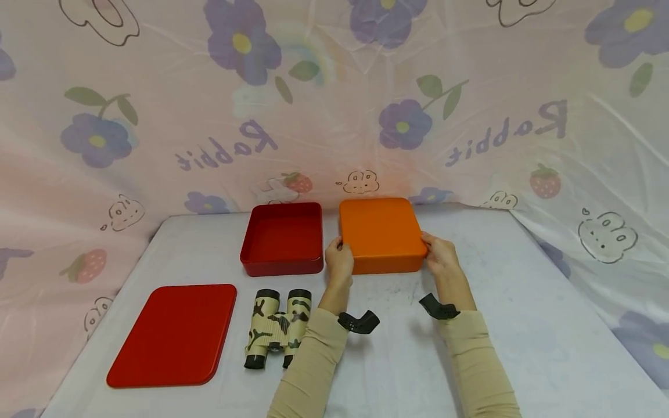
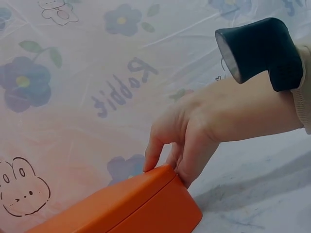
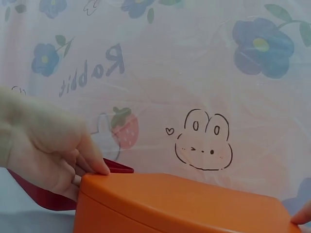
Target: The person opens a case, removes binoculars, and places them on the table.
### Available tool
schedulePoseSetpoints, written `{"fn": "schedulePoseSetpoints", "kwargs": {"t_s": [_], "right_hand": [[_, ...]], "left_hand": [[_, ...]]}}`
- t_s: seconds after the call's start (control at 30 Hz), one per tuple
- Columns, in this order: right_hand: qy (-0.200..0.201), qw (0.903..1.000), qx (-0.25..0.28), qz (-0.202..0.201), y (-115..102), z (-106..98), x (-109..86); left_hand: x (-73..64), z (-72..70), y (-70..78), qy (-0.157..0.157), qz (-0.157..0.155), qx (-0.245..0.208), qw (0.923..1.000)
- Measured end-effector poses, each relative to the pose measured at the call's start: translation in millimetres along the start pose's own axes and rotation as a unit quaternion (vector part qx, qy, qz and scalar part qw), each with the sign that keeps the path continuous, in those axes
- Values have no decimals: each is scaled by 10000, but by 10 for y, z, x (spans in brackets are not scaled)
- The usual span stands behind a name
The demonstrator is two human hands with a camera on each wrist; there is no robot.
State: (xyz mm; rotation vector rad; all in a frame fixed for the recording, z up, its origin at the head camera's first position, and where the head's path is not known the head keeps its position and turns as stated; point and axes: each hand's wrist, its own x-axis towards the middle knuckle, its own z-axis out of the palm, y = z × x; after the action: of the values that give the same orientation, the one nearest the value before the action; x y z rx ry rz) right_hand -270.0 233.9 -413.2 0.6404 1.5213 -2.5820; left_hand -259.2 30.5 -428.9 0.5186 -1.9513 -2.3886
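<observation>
A lidded orange box (image 1: 381,232) stands at the back of the table, gripped from both sides. My left hand (image 1: 340,261) holds its left side near the front corner. On the opposite side, my right hand (image 1: 441,258) grips the right edge. In the left wrist view, the fingers of the right hand (image 2: 189,133) bend over the top edge and down the side. A seam runs around the box below its top. From the right wrist, the left hand (image 3: 53,145) shows a fingertip on the lid edge, its other fingers against the side.
An open red box (image 1: 282,267) stands left of the orange one. Its flat red lid (image 1: 175,337) lies at the front left. Camouflage binoculars (image 1: 262,328) lie beside that lid, partly behind my left sleeve. A patterned curtain (image 1: 334,116) rises behind the white table (image 1: 397,360).
</observation>
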Motion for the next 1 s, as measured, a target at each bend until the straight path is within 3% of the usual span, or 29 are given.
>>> {"fn": "schedulePoseSetpoints", "kwargs": {"t_s": [0.53,0.77,1.0], "right_hand": [[-71,9989,455,125,6,-21,45],[-71,9983,552,194,6,-10,64],[-32,9981,584,186,3,12,54]], "left_hand": [[16,18,4,64,-19,-192,9998],[8,28,56,57,84,-356,9993],[-8,20,96,-2,-15,-342,9994]]}}
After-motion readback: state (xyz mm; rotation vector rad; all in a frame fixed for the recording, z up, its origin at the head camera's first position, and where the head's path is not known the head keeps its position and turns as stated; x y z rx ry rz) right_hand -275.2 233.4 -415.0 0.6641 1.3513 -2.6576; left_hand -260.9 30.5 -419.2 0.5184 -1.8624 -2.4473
